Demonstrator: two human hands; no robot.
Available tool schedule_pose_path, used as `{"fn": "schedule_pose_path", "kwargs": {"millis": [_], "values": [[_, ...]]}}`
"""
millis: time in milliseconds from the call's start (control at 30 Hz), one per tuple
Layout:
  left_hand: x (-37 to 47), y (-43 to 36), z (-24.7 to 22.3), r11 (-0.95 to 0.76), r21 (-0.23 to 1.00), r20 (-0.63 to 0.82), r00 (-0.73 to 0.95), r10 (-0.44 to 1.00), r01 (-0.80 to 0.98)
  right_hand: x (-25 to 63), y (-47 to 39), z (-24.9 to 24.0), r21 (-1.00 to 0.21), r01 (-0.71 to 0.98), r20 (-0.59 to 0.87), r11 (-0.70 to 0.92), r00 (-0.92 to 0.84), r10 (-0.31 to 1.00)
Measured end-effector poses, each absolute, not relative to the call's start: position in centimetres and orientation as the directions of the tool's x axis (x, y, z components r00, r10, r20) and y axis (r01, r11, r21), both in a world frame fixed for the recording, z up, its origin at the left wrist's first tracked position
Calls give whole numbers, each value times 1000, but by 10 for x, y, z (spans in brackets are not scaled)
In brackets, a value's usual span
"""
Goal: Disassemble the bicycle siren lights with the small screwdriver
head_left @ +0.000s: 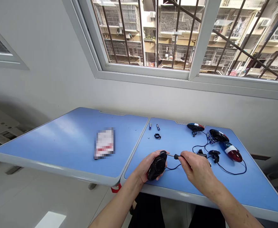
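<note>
My left hand (145, 167) is wrapped around a black oval device (157, 166), apparently the same kind as the bike lights on the right, tilted above the front edge of the blue table. In my right hand (197, 167) is a screwdriver (176, 156); its handle is mostly hidden by my fingers, and the thin shaft reaches left to the device's upper end. A black cable (173, 167) runs from the device toward the right. Beyond my hands lie a black ring clamp (157, 136), a tiny screw (148, 138) and two small batteries (150, 126).
Several red, blue and black lights (232, 151) with cables and black brackets (214, 155) crowd the right side. A blurred flat packet (105, 143) lies on the left table (67, 148). A seam divides the two tabletops. Wall and barred window stand behind.
</note>
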State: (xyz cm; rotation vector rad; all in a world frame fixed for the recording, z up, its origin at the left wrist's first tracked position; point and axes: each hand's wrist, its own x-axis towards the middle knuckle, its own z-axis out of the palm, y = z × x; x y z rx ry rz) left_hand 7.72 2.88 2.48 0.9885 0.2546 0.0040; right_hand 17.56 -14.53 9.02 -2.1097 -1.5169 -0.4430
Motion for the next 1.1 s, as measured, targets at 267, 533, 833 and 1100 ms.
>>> {"fn": "schedule_pose_path", "kwargs": {"millis": [267,533,833,1100], "values": [[76,30,25,567,815,-205,975,88,121,174,-146,91,-139,957,540,-257,290,790],[76,30,25,586,802,-199,977,79,116,172,-145,91,-96,963,553,-253,263,790],[74,30,25,618,785,-171,974,147,45,167,-148,108,-254,925,630,-282,379,678],[74,33,24,687,725,-115,993,38,58,167,-152,106,-369,898,561,-238,419,714]]}}
